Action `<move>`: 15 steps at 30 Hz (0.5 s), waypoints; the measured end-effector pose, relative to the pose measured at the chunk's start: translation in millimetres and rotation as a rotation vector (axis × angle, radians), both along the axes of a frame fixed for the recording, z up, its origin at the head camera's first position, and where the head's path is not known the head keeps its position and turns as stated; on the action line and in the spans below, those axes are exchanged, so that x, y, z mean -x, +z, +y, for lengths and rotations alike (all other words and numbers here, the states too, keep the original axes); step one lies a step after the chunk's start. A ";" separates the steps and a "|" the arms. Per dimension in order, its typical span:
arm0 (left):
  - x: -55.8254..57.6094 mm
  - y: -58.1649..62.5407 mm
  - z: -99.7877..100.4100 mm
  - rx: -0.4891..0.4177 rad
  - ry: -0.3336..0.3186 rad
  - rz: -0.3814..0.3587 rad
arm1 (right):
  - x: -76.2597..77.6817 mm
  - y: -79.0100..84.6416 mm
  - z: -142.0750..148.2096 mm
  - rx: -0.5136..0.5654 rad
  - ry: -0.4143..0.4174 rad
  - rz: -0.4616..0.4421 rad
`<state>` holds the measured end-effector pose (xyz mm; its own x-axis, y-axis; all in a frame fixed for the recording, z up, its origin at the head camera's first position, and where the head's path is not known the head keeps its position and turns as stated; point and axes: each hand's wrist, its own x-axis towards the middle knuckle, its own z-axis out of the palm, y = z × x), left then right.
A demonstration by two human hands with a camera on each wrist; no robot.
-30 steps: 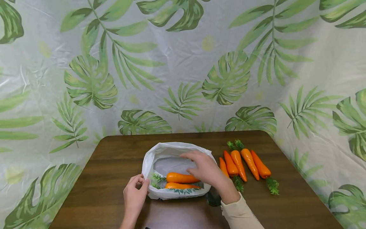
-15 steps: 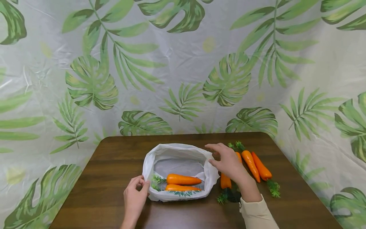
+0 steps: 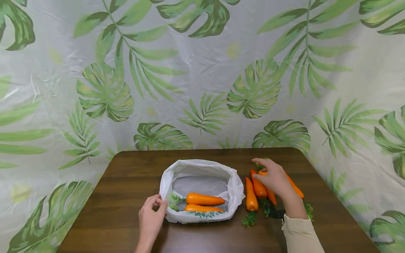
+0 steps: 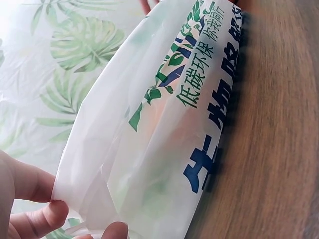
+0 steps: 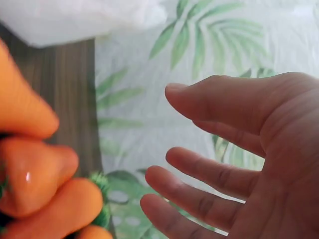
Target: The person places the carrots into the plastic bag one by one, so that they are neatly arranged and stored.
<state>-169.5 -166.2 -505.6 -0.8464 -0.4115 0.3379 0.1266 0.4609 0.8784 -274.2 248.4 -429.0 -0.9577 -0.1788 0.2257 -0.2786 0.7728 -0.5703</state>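
Note:
A white plastic bag (image 3: 236, 193) stands with its mouth spread wide, and two orange carrots (image 3: 205, 199) with green tops lie inside. My left hand (image 3: 152, 215) pinches the bag's left rim between thumb and fingers; the left wrist view shows its fingertips (image 4: 54, 213) at the edge of the printed bag (image 4: 124, 149). Over the carrots at right, my right hand (image 3: 277, 178) reaches with fingers spread and holds nothing. Several loose carrots (image 3: 251, 196) lie there, some partly hidden by the hand. In the right wrist view the carrots (image 5: 35, 174) sit apart from the fingers.
The brown wooden table (image 3: 133, 179) has a back edge close to a leaf-patterned curtain (image 3: 202, 70). A dark band is on the right wrist, above a light sleeve (image 3: 300, 232).
My right hand has left the bag's mouth and moved right, over the loose carrots. The left hand keeps its hold on the bag's rim.

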 end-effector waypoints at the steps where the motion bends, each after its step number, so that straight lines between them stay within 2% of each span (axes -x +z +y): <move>1: 0.1 -0.1 0.2 0.002 0.001 -0.003 | 1.3 -1.4 4.4 -0.003 -0.006 -0.009; 15: 1.2 -1.3 -0.2 0.003 0.001 -0.009 | 22.0 -28.3 31.4 -0.075 -0.078 -0.062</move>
